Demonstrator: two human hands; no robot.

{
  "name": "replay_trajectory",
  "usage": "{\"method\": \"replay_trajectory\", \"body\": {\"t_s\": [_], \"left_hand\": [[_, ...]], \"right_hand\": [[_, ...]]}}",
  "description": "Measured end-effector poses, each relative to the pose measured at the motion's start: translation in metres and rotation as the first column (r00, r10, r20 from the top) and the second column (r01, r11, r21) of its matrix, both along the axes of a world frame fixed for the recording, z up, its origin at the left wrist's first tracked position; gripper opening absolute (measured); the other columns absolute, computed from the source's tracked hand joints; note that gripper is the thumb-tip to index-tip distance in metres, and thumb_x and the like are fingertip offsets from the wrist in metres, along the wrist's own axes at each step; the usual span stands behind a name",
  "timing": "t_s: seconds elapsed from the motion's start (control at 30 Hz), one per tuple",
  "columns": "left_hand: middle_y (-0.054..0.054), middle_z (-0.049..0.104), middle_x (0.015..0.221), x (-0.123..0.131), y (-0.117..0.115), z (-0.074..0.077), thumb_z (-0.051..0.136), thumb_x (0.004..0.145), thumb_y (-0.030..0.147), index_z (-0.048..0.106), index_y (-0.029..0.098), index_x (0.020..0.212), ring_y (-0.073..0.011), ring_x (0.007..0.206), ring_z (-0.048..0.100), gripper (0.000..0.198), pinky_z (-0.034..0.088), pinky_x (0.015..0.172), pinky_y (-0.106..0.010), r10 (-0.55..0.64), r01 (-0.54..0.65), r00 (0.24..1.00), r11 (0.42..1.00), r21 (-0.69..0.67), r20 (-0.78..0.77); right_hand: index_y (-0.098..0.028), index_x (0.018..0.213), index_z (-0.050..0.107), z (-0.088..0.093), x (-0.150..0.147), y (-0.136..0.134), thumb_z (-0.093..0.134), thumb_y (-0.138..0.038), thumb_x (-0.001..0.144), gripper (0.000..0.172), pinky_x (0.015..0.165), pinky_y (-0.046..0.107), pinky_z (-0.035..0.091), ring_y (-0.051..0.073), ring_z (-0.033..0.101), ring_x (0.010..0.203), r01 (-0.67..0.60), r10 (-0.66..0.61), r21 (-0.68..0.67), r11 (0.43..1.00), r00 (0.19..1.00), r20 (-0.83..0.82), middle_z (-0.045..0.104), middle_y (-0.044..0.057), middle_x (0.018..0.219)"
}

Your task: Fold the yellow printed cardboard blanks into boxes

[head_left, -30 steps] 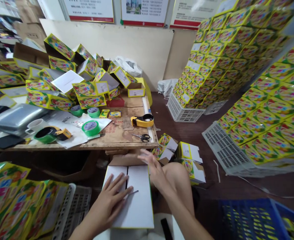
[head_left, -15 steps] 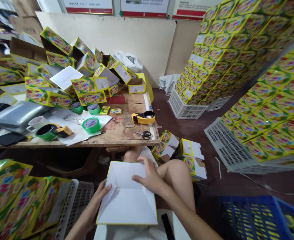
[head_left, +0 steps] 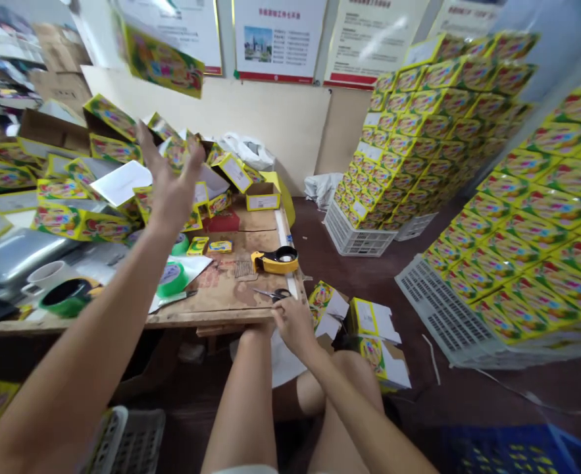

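My left hand (head_left: 169,178) is raised high over the table with its fingers spread, holding nothing. Just above it, a yellow printed box (head_left: 164,62) is in the air, blurred, over the heap of similar boxes (head_left: 97,178) at the back of the wooden table (head_left: 221,306). My right hand (head_left: 293,322) is low by the table's front edge, above my knees. Its fingers curl on a flat white carton sheet (head_left: 283,362) that hangs between my legs. Scissors (head_left: 274,293) lie on the table right above that hand.
A yellow tape dispenser (head_left: 276,259), green tape rolls (head_left: 172,278) and a white cup (head_left: 48,273) sit on the table. Part-folded boxes (head_left: 374,326) lie on the floor. Tall stacks of boxes (head_left: 527,217) on white crates (head_left: 356,234) fill the right. A blue crate (head_left: 517,454) is near right.
The box that lay folded on my lap has left my hands and now flies over the pile. My left arm has swung up and forward. My right hand has moved to the table edge.
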State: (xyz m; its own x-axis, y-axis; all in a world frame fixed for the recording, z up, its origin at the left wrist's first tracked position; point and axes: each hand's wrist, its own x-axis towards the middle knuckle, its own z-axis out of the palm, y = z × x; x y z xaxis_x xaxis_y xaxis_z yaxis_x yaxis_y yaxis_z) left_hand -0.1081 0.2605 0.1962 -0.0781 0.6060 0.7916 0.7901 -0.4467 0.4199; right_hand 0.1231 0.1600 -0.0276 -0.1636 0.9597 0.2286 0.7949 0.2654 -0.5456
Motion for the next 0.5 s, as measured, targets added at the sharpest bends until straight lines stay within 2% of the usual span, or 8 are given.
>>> {"method": "replay_trajectory", "body": {"t_s": [0.07, 0.13, 0.2, 0.23, 0.27, 0.33, 0.43, 0.5], "left_hand": [[-0.013, 0.021, 0.151, 0.019, -0.020, -0.065, 0.045, 0.091, 0.049, 0.016, 0.011, 0.144, -0.0237, 0.142, 0.015, 0.070, 0.015, 0.116, -0.039, -0.107, 0.103, 0.991, 0.993, -0.061, -0.076], [-0.016, 0.038, 0.141, 0.033, -0.044, -0.145, 0.055, 0.085, 0.046, 0.037, 0.013, 0.133, -0.0297, 0.134, 0.032, 0.061, 0.029, 0.110, -0.046, -0.218, 0.191, 0.967, 0.963, -0.193, -0.133], [-0.016, 0.045, 0.133, 0.039, -0.061, -0.215, 0.052, 0.086, 0.046, 0.042, 0.014, 0.129, -0.0308, 0.128, 0.039, 0.054, 0.034, 0.106, -0.050, -0.256, 0.200, 0.960, 0.913, -0.357, -0.117], [-0.016, 0.045, 0.131, 0.041, -0.065, -0.241, 0.050, 0.087, 0.046, 0.041, 0.015, 0.129, -0.0305, 0.127, 0.041, 0.053, 0.036, 0.105, -0.050, -0.265, 0.203, 0.959, 0.888, -0.414, -0.099], [-0.016, 0.045, 0.131, 0.044, -0.066, -0.260, 0.048, 0.088, 0.045, 0.039, 0.015, 0.131, -0.0299, 0.127, 0.041, 0.054, 0.036, 0.104, -0.050, -0.275, 0.206, 0.957, 0.866, -0.455, -0.089], [-0.016, 0.043, 0.134, 0.054, -0.062, -0.282, 0.049, 0.088, 0.044, 0.035, 0.016, 0.135, -0.0296, 0.129, 0.039, 0.057, 0.036, 0.105, -0.049, -0.306, 0.223, 0.946, 0.856, -0.467, -0.109], [-0.017, 0.037, 0.141, 0.075, -0.050, -0.290, 0.047, 0.088, 0.042, 0.032, 0.017, 0.138, -0.0307, 0.134, 0.031, 0.058, 0.029, 0.108, -0.052, -0.352, 0.205, 0.896, 0.868, -0.452, -0.271], [-0.015, 0.035, 0.145, 0.089, -0.044, -0.292, 0.045, 0.089, 0.042, 0.032, 0.020, 0.140, -0.0308, 0.136, 0.029, 0.057, 0.021, 0.110, -0.055, -0.360, 0.147, 0.842, 0.869, -0.472, -0.402]], "right_hand": [[-0.017, 0.088, 0.061, -0.005, -0.005, 0.027, 0.048, -0.018, 0.085, 0.013, 0.089, 0.038, 0.038, 0.023, 0.054, 0.099, 0.029, -0.026, -0.033, 0.999, 0.998, 0.065, 0.063, 0.010, 0.098], [-0.016, 0.088, 0.062, -0.013, -0.006, 0.053, 0.053, -0.015, 0.082, 0.011, 0.088, 0.039, 0.038, 0.025, 0.054, 0.100, 0.065, -0.059, -0.069, 0.995, 0.994, 0.089, 0.064, 0.012, 0.099], [-0.014, 0.092, 0.062, -0.020, -0.004, 0.074, 0.059, -0.015, 0.080, 0.012, 0.087, 0.040, 0.038, 0.025, 0.055, 0.099, 0.096, -0.087, -0.094, 0.991, 0.992, 0.094, 0.065, 0.014, 0.099], [-0.013, 0.093, 0.061, -0.023, -0.002, 0.082, 0.062, -0.016, 0.078, 0.015, 0.087, 0.040, 0.038, 0.025, 0.056, 0.098, 0.106, -0.097, -0.102, 0.989, 0.991, 0.089, 0.065, 0.014, 0.098], [-0.013, 0.093, 0.061, -0.025, 0.000, 0.086, 0.066, -0.018, 0.076, 0.018, 0.087, 0.039, 0.038, 0.025, 0.057, 0.096, 0.109, -0.101, -0.104, 0.989, 0.992, 0.077, 0.066, 0.013, 0.097], [-0.015, 0.091, 0.061, -0.028, 0.007, 0.088, 0.069, -0.022, 0.076, 0.018, 0.088, 0.036, 0.038, 0.022, 0.058, 0.095, 0.095, -0.092, -0.088, 0.992, 0.995, 0.033, 0.067, 0.009, 0.094], [-0.022, 0.090, 0.061, -0.034, 0.032, 0.078, 0.057, -0.030, 0.088, 0.009, 0.093, 0.029, 0.036, 0.015, 0.057, 0.100, 0.100, -0.102, -0.031, 0.995, 0.993, -0.063, 0.066, 0.001, 0.097], [-0.022, 0.096, 0.060, -0.048, 0.063, 0.071, 0.044, -0.030, 0.095, 0.018, 0.094, 0.028, 0.036, 0.013, 0.056, 0.100, 0.173, -0.175, -0.031, 0.984, 0.978, -0.117, 0.065, 0.001, 0.101]]}}
